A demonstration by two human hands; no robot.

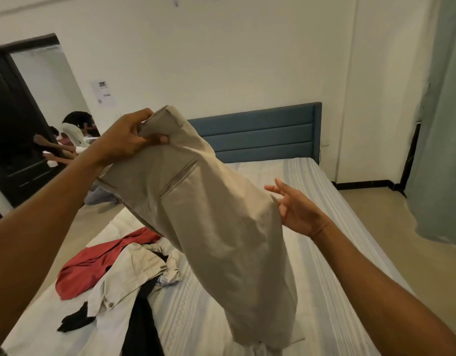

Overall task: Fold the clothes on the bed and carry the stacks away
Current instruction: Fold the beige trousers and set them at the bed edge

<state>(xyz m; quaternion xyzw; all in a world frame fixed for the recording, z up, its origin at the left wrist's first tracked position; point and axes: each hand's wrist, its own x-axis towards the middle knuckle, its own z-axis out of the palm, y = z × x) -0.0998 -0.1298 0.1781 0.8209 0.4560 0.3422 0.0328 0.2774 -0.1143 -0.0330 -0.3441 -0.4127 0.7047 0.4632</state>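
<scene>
Beige trousers (216, 227) hang in the air above the bed (324, 227), their lower end reaching down to the sheet. My left hand (129, 140) grips them by the waistband at the top. To the right of the cloth, my right hand (296, 209) is spread with straight fingers, its fingertips close to the trousers' edge and holding nothing. A heap lies on the bed's left side: a red garment (93, 265), a light beige garment (127, 286) and a black garment (142, 322).
A blue headboard (260, 132) stands against the white wall. At the left, a dark door (16, 129) and people crouching by it (73, 134). A grey-green curtain (440, 124) hangs at the right over bare floor.
</scene>
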